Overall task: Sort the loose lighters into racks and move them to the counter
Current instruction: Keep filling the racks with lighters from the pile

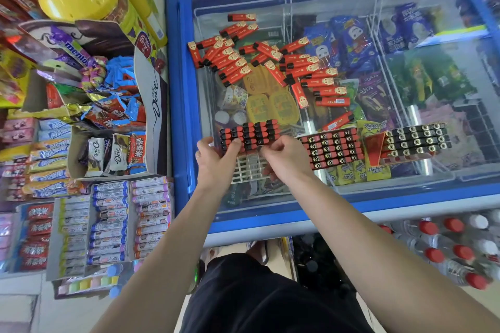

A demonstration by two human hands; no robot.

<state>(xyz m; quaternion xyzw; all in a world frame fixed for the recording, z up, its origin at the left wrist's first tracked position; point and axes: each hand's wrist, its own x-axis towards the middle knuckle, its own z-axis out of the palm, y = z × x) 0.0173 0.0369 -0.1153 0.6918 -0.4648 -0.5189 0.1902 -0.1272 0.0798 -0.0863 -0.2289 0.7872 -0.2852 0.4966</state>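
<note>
From the head camera, both hands work at the near-left part of the freezer lid, a sliding glass top framed in blue. The left hand has its fingers curled round the left edge of a white rack, thumb pressed against the lighters standing in it. The right hand is bunched just right of the rack's middle, fingertips pinched at the front row of lighters; whether it holds a single lighter or only presses on the row cannot be told. The rack lies between the two hands, its far half filled with red-and-black lighters in five columns, its near half showing bare white slots.

Three racks are in view: the one in hand, a second full rack just to its right, and a third full rack further right near the lid's near edge, a red card at its left end. Loose lighters are scattered over the far-left part of the glass, several dozen, too overlapped for an exact count; a few stragglers lie nearer, one just beyond the second rack.

Under the glass show wire baskets of wrapped ice creams and tubs. Left of the freezer stands a shelf of sweets with Dove and Mentos boxes and rows of candy rolls. Bottles with red caps stand on the floor below the freezer's near-right corner.
</note>
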